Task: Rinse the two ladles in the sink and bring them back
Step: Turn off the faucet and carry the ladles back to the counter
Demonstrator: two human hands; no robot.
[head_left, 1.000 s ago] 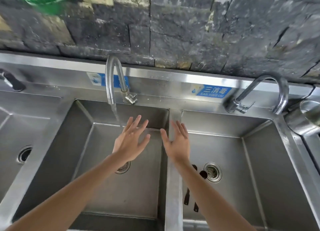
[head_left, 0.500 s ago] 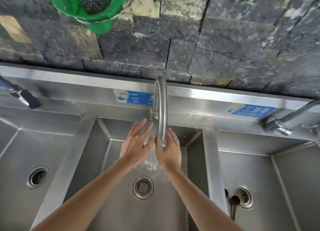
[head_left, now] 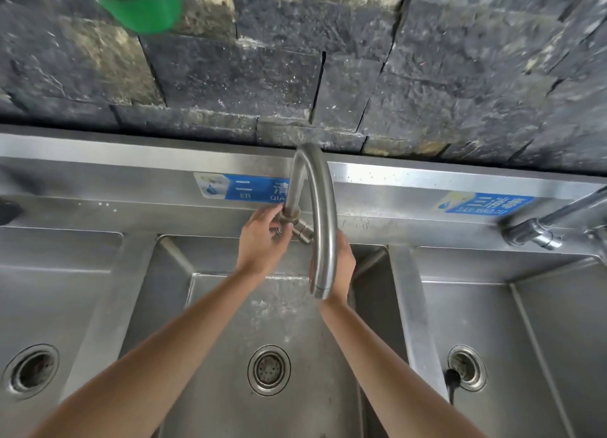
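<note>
My left hand grips the valve handle at the base of the middle faucet. No water runs from the curved spout. My right hand hangs behind the spout over the middle sink basin, mostly hidden by the pipe, and I cannot tell how its fingers sit. Only a dark ladle end shows in the right basin, lying next to that basin's drain. The rest of the ladles is out of view.
Three steel basins stand side by side, each with a round drain. A second faucet sits at the right. A green basket hangs on the dark stone wall above. Blue labels mark the backsplash.
The water stream under the spout has stopped. My left hand moved up from the stream onto the faucet valve. The view shifted left, leaving only one ladle end visible.
</note>
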